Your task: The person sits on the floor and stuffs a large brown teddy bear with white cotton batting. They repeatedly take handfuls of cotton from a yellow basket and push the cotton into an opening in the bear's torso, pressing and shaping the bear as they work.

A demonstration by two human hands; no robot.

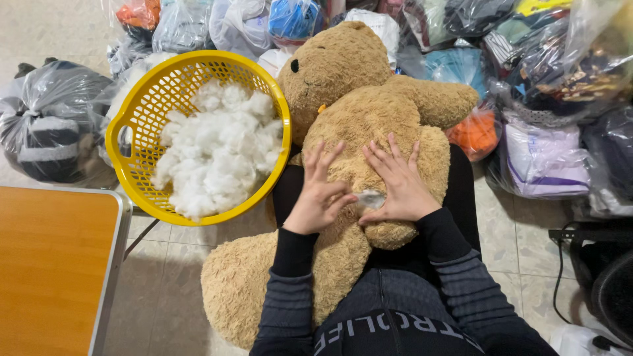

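Observation:
A large tan teddy bear (369,112) lies on its back across my lap, head pointing away from me. My left hand (321,191) and my right hand (395,181) both press on its belly, fingers spread, on either side of a small opening in the seam where white stuffing (371,198) shows. My thumbs are at the edges of that opening. Neither hand grips anything that I can see. To the left of the bear, a round yellow plastic basket (132,128) holds a heap of loose white stuffing (217,151).
A wooden table with a metal rim (59,264) is at the lower left. Several plastic bags of clothes (547,158) crowd the floor behind and to the right; a dark bag (49,125) sits at the left. A black chair base (606,277) stands at the right.

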